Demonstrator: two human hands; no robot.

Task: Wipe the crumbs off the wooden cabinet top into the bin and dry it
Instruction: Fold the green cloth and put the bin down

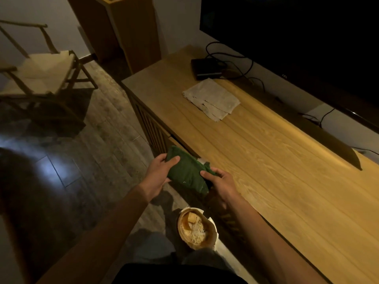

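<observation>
i see both hands, left hand (156,177) and right hand (222,182), gripping the green cloth (187,173) at the cabinet top (266,160) edge, above the bin (194,228). crumbs may fall beside the bin if i shake the cloth off-centre.

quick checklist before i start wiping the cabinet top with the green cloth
1. Cloth in hand: ok. The left hand and right hand both grip the folded green cloth.
2. Cloth over the surface: not ok. It is held off the front edge of the wooden cabinet top, not on it.
3. Bin placed to catch crumbs: ok. The bin stands on the floor close by the cabinet front, below the hands.
4. Wiping path free: not ok. A grey cloth lies on the top, with a black box and cables behind it.
5. Crumbs located: cannot tell. None show in this dim view.
</observation>
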